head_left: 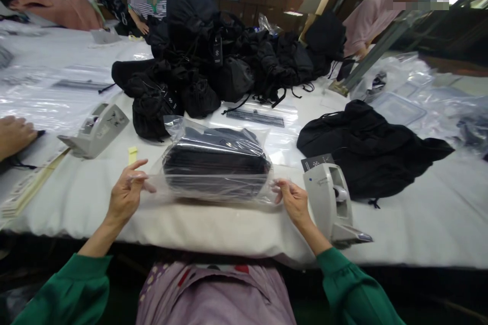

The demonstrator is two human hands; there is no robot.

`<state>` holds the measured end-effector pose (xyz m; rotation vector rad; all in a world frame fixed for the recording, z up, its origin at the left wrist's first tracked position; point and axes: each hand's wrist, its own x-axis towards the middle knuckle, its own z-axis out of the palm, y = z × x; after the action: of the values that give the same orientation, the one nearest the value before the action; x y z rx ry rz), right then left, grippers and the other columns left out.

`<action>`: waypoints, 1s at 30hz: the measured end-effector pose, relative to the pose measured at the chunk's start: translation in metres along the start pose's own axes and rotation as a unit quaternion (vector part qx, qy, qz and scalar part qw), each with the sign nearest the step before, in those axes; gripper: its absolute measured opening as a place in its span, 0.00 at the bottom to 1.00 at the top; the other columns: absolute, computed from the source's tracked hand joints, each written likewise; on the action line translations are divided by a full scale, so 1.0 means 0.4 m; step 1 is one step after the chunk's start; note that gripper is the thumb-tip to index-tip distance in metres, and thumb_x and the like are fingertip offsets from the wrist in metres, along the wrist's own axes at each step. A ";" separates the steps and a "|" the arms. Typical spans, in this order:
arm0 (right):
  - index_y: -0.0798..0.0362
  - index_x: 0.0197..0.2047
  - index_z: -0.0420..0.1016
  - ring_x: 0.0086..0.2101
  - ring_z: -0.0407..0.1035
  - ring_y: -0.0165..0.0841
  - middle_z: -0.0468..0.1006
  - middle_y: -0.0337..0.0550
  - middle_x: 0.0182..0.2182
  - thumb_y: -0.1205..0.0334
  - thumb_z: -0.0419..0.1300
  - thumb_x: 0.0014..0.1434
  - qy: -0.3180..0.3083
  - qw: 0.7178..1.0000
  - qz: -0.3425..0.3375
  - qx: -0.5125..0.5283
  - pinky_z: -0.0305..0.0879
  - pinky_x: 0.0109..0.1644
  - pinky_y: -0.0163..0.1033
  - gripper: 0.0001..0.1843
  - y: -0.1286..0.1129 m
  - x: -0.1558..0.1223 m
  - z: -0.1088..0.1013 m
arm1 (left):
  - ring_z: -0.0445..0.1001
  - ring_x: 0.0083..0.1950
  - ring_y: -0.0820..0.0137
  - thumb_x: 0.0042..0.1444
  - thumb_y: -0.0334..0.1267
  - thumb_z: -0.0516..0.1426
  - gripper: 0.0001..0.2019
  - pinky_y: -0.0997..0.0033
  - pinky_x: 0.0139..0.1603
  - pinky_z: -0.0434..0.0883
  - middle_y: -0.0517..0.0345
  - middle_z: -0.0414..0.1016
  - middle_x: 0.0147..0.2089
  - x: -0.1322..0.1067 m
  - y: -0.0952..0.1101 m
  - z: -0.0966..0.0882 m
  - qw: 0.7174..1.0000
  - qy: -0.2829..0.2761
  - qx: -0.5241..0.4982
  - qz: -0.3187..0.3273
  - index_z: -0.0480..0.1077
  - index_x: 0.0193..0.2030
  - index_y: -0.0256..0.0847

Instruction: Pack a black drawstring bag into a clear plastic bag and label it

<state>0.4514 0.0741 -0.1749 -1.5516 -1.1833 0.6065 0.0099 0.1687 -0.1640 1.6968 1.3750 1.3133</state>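
A clear plastic bag with a folded black garment inside lies on the white table right in front of me. My left hand pinches the bag's open edge at its left end, fingers closed on the film. My right hand pinches the same edge at the right end. Both arms wear green sleeves.
A grey tape dispenser stands just right of my right hand, another one at the left. Black garment lies at right, a pile of black bags behind. Another person's hand rests at far left; two people work at the back.
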 end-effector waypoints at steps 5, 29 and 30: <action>0.54 0.36 0.77 0.16 0.61 0.30 0.65 0.32 0.14 0.40 0.53 0.64 0.053 0.998 0.020 0.011 0.58 0.20 0.34 0.25 0.024 0.013 0.056 | 0.73 0.24 0.68 0.62 0.53 0.50 0.20 0.69 0.31 0.73 0.60 0.70 0.20 0.054 -0.030 0.040 0.997 -0.024 0.002 -0.070 0.66 0.27 0.42; 0.54 0.43 0.81 0.47 0.76 0.45 0.82 0.48 0.44 0.44 0.56 0.64 0.133 0.988 -0.002 0.075 0.70 0.54 0.50 0.23 0.019 0.063 0.109 | 0.77 0.41 0.67 0.62 0.50 0.53 0.15 0.67 0.45 0.72 0.49 0.80 0.47 0.112 -0.020 0.112 0.991 0.123 0.043 -0.013 0.68 0.35 0.40; 0.54 0.43 0.81 0.46 0.76 0.45 0.83 0.48 0.44 0.44 0.56 0.64 0.138 0.987 0.001 0.077 0.71 0.54 0.50 0.23 0.023 0.063 0.110 | 0.76 0.44 0.65 0.60 0.49 0.55 0.13 0.64 0.49 0.71 0.49 0.79 0.48 0.115 -0.018 0.111 0.985 0.139 0.097 0.017 0.69 0.37 0.40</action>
<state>0.4273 0.1158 -0.1930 -1.4516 -0.9054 0.4554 0.0478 0.2203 -0.1707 1.7170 1.6881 1.5229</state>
